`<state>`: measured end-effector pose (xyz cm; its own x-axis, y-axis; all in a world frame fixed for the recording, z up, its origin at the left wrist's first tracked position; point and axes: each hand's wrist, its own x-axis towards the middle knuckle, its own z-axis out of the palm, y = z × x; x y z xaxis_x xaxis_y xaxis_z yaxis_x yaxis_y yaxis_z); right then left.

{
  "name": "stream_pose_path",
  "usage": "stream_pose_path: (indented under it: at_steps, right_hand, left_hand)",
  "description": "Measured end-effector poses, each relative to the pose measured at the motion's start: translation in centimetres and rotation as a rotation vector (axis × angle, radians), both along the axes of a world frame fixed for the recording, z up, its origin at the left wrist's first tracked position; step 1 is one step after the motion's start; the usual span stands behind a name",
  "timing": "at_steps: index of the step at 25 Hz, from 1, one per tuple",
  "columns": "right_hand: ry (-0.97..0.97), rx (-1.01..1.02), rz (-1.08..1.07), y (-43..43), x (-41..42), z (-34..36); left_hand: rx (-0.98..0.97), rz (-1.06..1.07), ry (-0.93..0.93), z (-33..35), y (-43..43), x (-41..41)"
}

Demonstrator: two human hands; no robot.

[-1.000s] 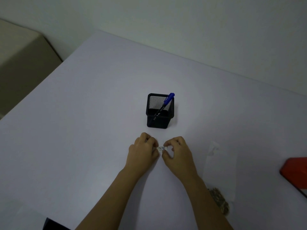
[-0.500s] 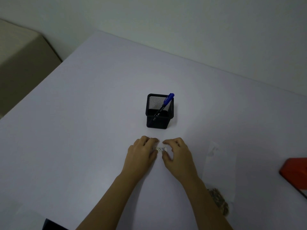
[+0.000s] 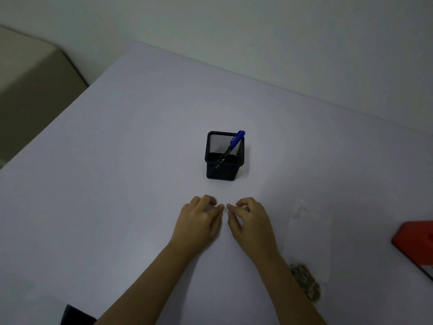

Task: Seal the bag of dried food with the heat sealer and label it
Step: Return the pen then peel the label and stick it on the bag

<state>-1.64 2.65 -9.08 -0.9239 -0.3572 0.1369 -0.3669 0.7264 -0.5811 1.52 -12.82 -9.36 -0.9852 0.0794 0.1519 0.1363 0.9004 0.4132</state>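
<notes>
Label [image 3: 226,210] is pinched between both hands, low over the table [image 3: 117,184], just at 6 o'clock of the mesh pen holder [image 3: 223,158]. Small white strip with dark print, too small to read. Left hand [image 3: 199,221] has the left end, right hand [image 3: 251,221] the right end; on each, thumb and forefinger tips are closed on the strip, other fingers curled loosely. Only the middle sliver of the label shows between my fingertips.

Judgement: I'm peeling or prepping the sticker, not yet applying it. Can't tell if the backing is off.

Bag of dried food [image 3: 307,249] lies flat at 4 o'clock of my right hand, well apart from the label. Clear film, contents bunched at the near end by my right forearm, top end pointing away. Whether the top is sealed I can't tell. Red heat sealer [image 3: 414,240] sits at the right edge, 3 o'clock, partly out of view.

To do this well:
- split backing at one corner with a nail, don't crease the strip
- hold by the edges only, keep adhesive off my fingertips
- aim for the flat empty film above the food, not over the lumps
- tack one end, smooth across to push air out

Risk: strip curls and sticks to itself.

Blue marker [image 3: 235,143] leans in the holder, untouched.
</notes>
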Motion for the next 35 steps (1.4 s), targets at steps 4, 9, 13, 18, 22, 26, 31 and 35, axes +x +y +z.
stream_pose_path:
  at_steps: [4,9,13,18,22,26,31,35]
  right_hand:
    - [-0.139,-0.143,-0.056,0.1,0.0,0.5]
    - [-0.215,-0.196,-0.134,0.2,0.3,0.7]
    - [-0.233,-0.209,-0.17,-0.3,0.1,0.8]
    - [-0.306,-0.274,-0.214,-1.1,-0.1,1.5]
    - [-0.39,-0.362,-0.292,-1.0,-0.5,2.6]
    - [-0.442,-0.556,-0.389,0.0,0.0,6.5]
    - [-0.35,-0.79,-0.432,1.9,1.2,15.1]
    - [-0.232,-0.897,-0.439,3.8,2.3,22.3]
  left_hand:
    - [-0.042,-0.013,-0.024,0.1,-0.2,0.4]
    - [-0.036,0.026,0.023,-0.4,0.0,1.6]
    - [0.02,0.057,0.063,-0.8,0.1,1.5]
    - [0.063,0.043,0.073,-0.9,0.0,1.6]
    - [0.359,0.142,0.091,0.5,0.1,1.5]
    - [0.812,0.424,-0.078,5.9,2.0,0.9]
    - [1.073,0.297,-0.102,14.5,4.7,-0.2]
    - [1.227,0.206,-0.058,21.7,7.1,-0.4]
